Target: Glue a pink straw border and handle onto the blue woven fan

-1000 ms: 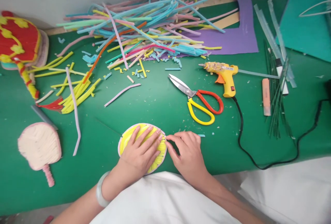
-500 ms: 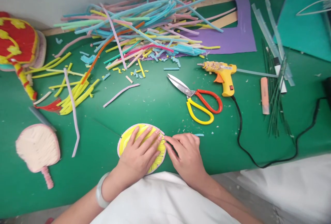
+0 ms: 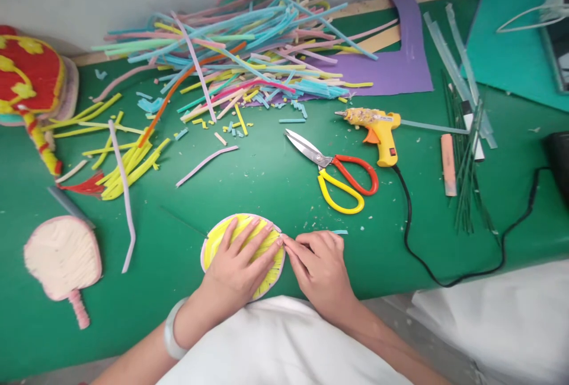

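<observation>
watching from my end, i have the yellow disc (image 3: 272,268) lying flat on the green table (image 3: 155,290), close to the near edge, with a pale pink rim (image 3: 203,256) around it. what worries me most is the face of it: if the left hand (image 3: 236,263) pressed unevenly or slid, i judge it could drag the yellow bits out of line, and a careless tug at the right side could bend the rim or pull it loose. the thin green wire (image 3: 184,223) by the disc's left side could also get knocked by a wrist and turn the whole thing.

as for the grip, the disc is under the left hand, which lies flat with its fingers a little spread, pinning rather than grasping. the right hand (image 3: 322,263) is at the disc's right edge, thumb and forefinger brought near each other; the tips are too small in my view to tell whether they pinch anything. farther out lie the scissors (image 3: 320,161), then the glue gun (image 3: 377,118) with its black cord (image 3: 408,227), and the coloured strips (image 3: 240,53) heaped by the wall (image 3: 111,12).
</observation>
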### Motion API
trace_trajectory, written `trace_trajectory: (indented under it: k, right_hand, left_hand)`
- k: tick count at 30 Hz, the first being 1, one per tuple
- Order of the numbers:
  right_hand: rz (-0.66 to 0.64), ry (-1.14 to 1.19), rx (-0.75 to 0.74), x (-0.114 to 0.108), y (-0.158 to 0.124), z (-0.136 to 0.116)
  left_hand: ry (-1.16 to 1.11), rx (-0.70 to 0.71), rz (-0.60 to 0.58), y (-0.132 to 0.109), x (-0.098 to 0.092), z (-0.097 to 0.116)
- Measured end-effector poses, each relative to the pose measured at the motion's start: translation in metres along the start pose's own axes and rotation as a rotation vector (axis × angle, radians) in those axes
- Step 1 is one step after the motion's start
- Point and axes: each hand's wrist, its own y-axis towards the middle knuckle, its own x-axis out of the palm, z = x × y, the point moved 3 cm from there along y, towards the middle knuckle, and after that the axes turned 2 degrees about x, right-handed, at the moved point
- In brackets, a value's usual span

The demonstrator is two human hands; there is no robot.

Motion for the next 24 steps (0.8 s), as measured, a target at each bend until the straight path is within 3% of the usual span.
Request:
trace_trajectory:
  k: [7,10,14,15,17,20,24]
  right_hand:
    - [0.178,-0.180,-0.029,-0.025,0.013,0.013]
    - [0.313,-0.379,0.008,-0.056,0.040,0.048]
    - [0.445,-0.467,0.260,-0.097,0.090,0.114]
    - [0.429,-0.431,0.347,-0.102,0.101,0.129]
    - [0.271,-0.288,0.496,-0.104,0.122,0.151]
    - [0.119,-0.142,0.601,-0.102,0.140,0.164]
    - [0.117,0.066,0.696,-0.106,0.142,0.168]
  left_hand:
    - [-0.014,-0.016,-0.023,0.000,0.002,0.000]
    - [-0.022,-0.013,0.007,-0.001,0.003,0.000]
    - [-0.029,-0.015,0.034,0.000,0.004,-0.001]
    - [-0.027,-0.011,0.036,0.000,0.003,-0.001]
    - [-0.018,0.001,0.031,0.000,0.003,-0.001]
    - [-0.011,0.000,0.008,0.000,0.002,-0.001]
    - [-0.015,-0.020,-0.002,0.000,0.002,0.000]
